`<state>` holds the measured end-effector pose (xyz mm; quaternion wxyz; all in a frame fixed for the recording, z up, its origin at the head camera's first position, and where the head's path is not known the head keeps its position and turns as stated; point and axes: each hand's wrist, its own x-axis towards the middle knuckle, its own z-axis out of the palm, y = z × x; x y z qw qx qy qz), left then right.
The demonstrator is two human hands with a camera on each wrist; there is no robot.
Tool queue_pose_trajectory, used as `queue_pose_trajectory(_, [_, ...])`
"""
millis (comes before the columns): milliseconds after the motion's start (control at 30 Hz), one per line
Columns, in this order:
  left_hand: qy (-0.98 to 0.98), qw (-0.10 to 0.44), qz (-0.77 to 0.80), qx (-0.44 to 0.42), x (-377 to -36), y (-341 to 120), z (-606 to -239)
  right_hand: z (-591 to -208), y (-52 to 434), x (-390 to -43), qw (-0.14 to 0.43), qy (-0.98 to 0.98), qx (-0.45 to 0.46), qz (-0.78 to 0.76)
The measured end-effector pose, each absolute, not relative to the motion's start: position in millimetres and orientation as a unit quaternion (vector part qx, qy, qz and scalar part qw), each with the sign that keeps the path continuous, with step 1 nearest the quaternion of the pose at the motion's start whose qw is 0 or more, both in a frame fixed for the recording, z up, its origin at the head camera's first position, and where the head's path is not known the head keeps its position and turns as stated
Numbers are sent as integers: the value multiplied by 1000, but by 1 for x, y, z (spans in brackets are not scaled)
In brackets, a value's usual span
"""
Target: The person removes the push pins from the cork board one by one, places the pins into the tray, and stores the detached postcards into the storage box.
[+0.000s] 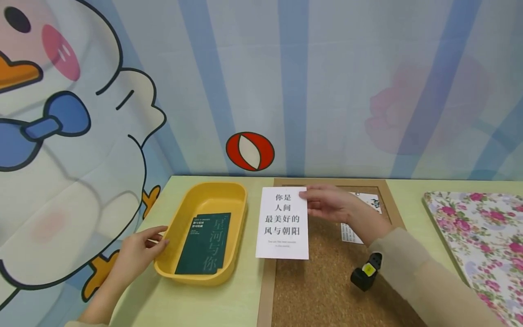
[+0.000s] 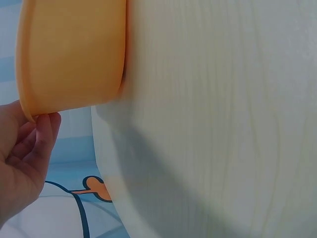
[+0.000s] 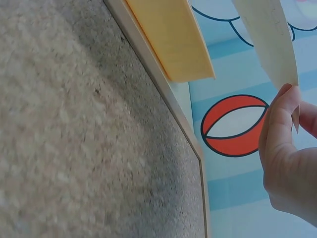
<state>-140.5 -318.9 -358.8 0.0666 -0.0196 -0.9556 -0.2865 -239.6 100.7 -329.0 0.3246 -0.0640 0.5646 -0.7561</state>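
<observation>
Head cam: right hand (image 1: pixel 327 203) pinches the white card (image 1: pixel 283 223) by its top right corner, holding it over the left edge of the cork board (image 1: pixel 327 281). Left hand (image 1: pixel 139 254) rests with relaxed fingers against the near left rim of the yellow tray (image 1: pixel 204 193), steadying it, not gripping. In the tray lie dark green cards (image 1: pixel 206 243); it looks like two overlapped, can't be sure. One more printed card (image 1: pixel 359 218) sits on the board behind the right wrist, a pin at its top.

Left wrist cam: tray (image 2: pixel 74 54) from outside, fingertips (image 2: pixel 47 126) touching its rim, hand loose.

Right wrist cam: fingers (image 3: pixel 280 124) clamped on the card's (image 3: pixel 267 34) edge, cork (image 3: pixel 74 148) below, card clear of the surface.

Progress, my read: one card pinned, one in hand and not yet placed, green ones untouched in the tray. Roughly a third done.

Count: one tray, one board, two white cards, about two green, one floral mat (image 1: pixel 478 236) on the right.
</observation>
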Motion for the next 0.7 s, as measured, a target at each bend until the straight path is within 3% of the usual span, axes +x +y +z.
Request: queue_pose_trajectory(700, [-954,74,-290,-28,-141,-320,-361,-332,62,-244,314,562,-14,-765])
